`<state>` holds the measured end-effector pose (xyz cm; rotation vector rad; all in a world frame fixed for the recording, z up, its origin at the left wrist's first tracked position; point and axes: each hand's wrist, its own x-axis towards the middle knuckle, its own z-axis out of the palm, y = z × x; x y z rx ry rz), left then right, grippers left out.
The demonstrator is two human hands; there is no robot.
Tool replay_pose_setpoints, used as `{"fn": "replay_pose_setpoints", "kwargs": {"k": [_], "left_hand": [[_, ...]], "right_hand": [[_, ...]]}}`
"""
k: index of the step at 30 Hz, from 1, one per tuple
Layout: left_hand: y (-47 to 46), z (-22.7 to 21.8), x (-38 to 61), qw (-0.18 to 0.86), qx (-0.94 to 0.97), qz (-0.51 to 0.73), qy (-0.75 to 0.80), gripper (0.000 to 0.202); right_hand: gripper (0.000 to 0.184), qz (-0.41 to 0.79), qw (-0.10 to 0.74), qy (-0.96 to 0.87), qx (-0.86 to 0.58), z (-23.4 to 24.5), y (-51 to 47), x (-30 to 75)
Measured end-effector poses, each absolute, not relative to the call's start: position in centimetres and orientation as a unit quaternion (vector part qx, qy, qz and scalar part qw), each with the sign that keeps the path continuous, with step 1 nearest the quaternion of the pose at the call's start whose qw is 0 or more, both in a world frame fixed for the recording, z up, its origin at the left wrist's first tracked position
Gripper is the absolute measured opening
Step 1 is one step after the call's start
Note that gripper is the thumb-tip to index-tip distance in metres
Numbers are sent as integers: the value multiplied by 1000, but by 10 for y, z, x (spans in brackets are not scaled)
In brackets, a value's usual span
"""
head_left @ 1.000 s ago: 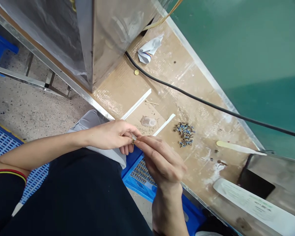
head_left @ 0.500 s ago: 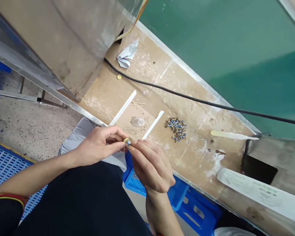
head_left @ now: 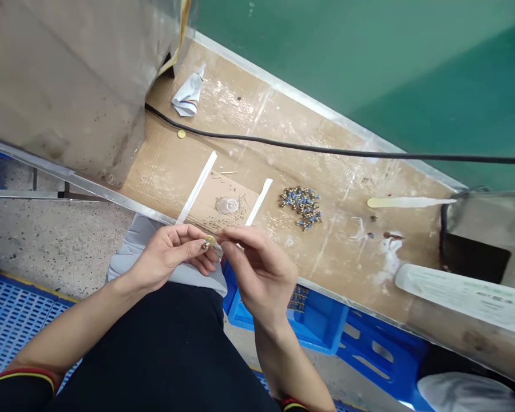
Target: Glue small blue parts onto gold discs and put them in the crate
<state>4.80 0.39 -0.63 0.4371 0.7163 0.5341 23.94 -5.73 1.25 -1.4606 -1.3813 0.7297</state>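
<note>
Between thumb and fingers, my left hand [head_left: 161, 260] pinches a small round yellow disc [head_left: 210, 240] with a small grey-blue metal part against it. My right hand [head_left: 264, 277] is close to its right, thumb and index finger pressed together; whatever is in that pinch is too small to make out. Just beyond the hands, a clear round plastic dish [head_left: 227, 206] sits on a cardboard patch [head_left: 206, 197], surrounded by tiny dark bits. To the right lies a pile of small brass-and-blue metal parts [head_left: 302, 206].
White tape strips [head_left: 197, 187] edge the cardboard, with a thin stick [head_left: 225, 172] near the top. A black cable [head_left: 283, 146] crosses the bench. Behind lie a cloth [head_left: 189, 94] and another yellow disc [head_left: 181, 134]. Right: a pale tapered strip [head_left: 407, 202], a white package [head_left: 459, 294]. Below: blue bin [head_left: 321, 329].
My right hand has drawn slightly off the small part, its fingers turning upward, while my left hand keeps the yellow disc. The view has shifted and rotated, showing more of the blue bin.
</note>
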Motion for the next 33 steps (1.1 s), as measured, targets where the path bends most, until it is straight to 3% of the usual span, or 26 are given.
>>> {"fn": "replay_pose_setpoints", "kwargs": {"k": [5,10,19,22,28,33], "left_hand": [[3,-4,48,922,113,210,305,26],[0,-1,51,924,93,212,303,19],[-2,6,54,892,181,227,348,32],[-2,5,53,856,262,248,370,34],[-8,9,49,707,483,245,455,12],[-12,13,50,660,541,230,468,9]], "right_hand": [[14,373,487,-515,-599,11,-52,237],[13,397,504,-487,-593,8,-55,237],[13,456,519,-444,-570,4,-55,239],[12,472,516,-439,-565,5,-54,240],[9,496,493,-437,-566,5,-60,246],[14,486,494,-460,-555,5,-65,249]]}}
